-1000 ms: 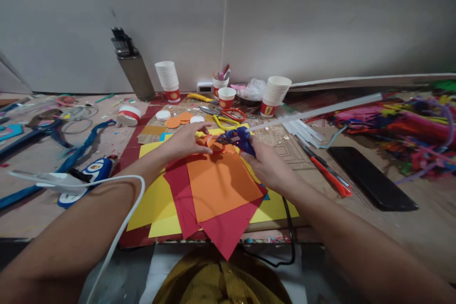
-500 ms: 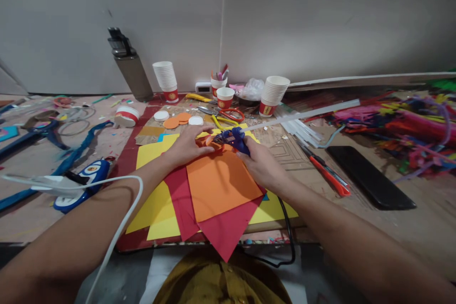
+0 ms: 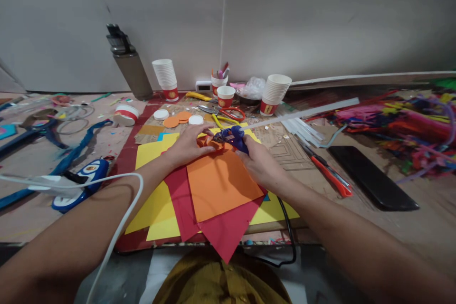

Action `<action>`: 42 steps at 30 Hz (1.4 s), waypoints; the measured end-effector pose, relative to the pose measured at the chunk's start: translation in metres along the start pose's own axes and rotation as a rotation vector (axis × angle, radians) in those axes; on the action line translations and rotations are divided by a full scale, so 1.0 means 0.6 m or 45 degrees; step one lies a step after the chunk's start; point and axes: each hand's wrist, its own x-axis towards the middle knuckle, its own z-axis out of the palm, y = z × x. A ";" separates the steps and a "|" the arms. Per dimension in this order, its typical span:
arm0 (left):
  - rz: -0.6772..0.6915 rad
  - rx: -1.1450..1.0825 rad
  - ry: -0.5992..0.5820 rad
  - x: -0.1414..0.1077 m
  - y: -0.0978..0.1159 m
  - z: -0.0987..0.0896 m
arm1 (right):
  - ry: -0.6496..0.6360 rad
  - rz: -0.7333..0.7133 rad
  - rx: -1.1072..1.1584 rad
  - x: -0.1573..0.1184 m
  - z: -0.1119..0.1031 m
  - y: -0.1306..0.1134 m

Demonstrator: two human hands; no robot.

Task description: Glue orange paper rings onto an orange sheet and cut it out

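Note:
My right hand [image 3: 257,156] is wrapped round a blue glue gun [image 3: 233,137] with a long clear glue stick [image 3: 302,114] in its back. The gun's nozzle points left at small curled orange paper pieces [image 3: 205,143]. Beside them my left hand [image 3: 189,146] has its thumb and fingers round the orange piece's left side. Beneath both hands an orange sheet [image 3: 224,185] lies on red sheets [image 3: 223,235] and yellow sheets [image 3: 162,216]. Orange discs [image 3: 171,122] and white discs [image 3: 161,115] rest just beyond my left hand.
Scissors [image 3: 231,114], paper cups [image 3: 225,97] and cup stacks [image 3: 276,92] stand or lie behind. A bottle [image 3: 131,73] leans on the wall. At right are a red cutter [image 3: 331,175], a black phone [image 3: 372,178] and coloured pipe cleaners [image 3: 399,123]. A white cable [image 3: 124,218] crosses my left forearm.
Both hands keep almost the same place and hold. The view has shifted very slightly.

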 end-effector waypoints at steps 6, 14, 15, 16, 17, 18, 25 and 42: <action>0.014 -0.046 0.006 0.002 -0.001 0.001 | -0.007 0.004 -0.087 0.007 0.005 -0.007; 0.005 -0.026 0.016 0.002 -0.003 0.003 | -0.040 -0.020 -0.028 0.010 0.006 -0.003; 0.000 -0.028 0.009 0.002 -0.003 0.003 | -0.050 -0.023 -0.011 0.010 0.005 -0.002; -0.006 -0.031 0.005 0.002 -0.003 0.003 | -0.059 -0.024 0.000 0.010 0.004 0.000; -0.010 -0.032 -0.001 0.002 -0.002 0.002 | -0.067 -0.022 0.005 0.009 0.003 0.001; -0.011 -0.030 -0.005 0.002 -0.002 0.002 | -0.073 -0.018 0.002 0.009 0.002 0.002; -0.017 -0.045 -0.009 0.002 -0.003 0.002 | -0.076 0.014 0.003 0.005 0.002 -0.005; -0.017 -0.083 -0.014 0.001 -0.003 0.002 | -0.038 0.035 -0.095 0.008 0.009 -0.008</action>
